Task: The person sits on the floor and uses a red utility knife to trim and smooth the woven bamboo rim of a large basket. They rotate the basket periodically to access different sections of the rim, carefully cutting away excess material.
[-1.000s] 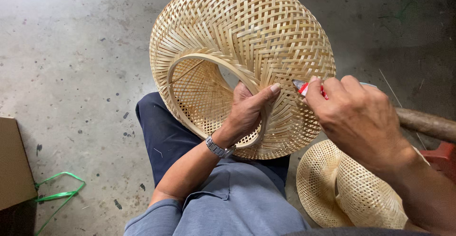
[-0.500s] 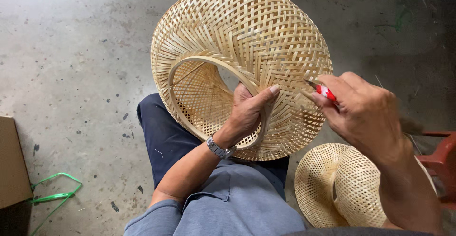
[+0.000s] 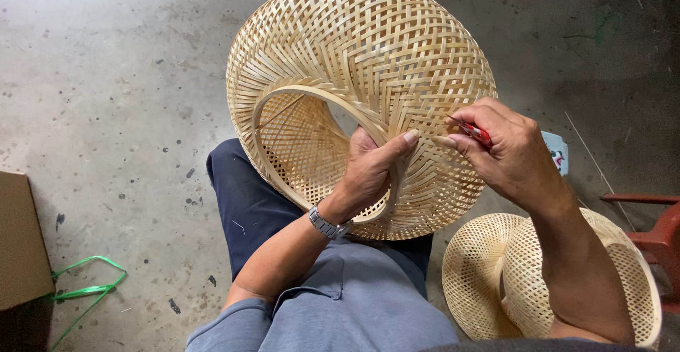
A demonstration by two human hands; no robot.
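While the big woven basket [image 3: 361, 104] is kept propped on the lap, tilted with its round opening turned toward the wearer, the only real change over the last second is seen at the right hand [image 3: 506, 154]: it has been drawn up and slightly away from the weave, and the small red-handled tool [image 3: 476, 134] clamped in its fingers is now shown more plainly, its tip just beside the basket's right flank. The trimming or tucking at that spot is judged to be paused or moved along the rim rather than finished. The left hand [image 3: 372, 171] has not been shifted; it is closed around the bent hoop [image 3: 319, 93] at the opening, thumb laid over the outer weave, with a metal watch [image 3: 327, 223] at the wrist.

A second, smaller basket [image 3: 482, 281] is lying on the floor near right, partly hidden by the right forearm. Stained grey concrete [image 3: 106, 97] is spread all around. A brown cardboard box [image 3: 21, 239] and a green strap [image 3: 85, 288] are seen near left, a red stool [image 3: 655, 235] at the right edge.
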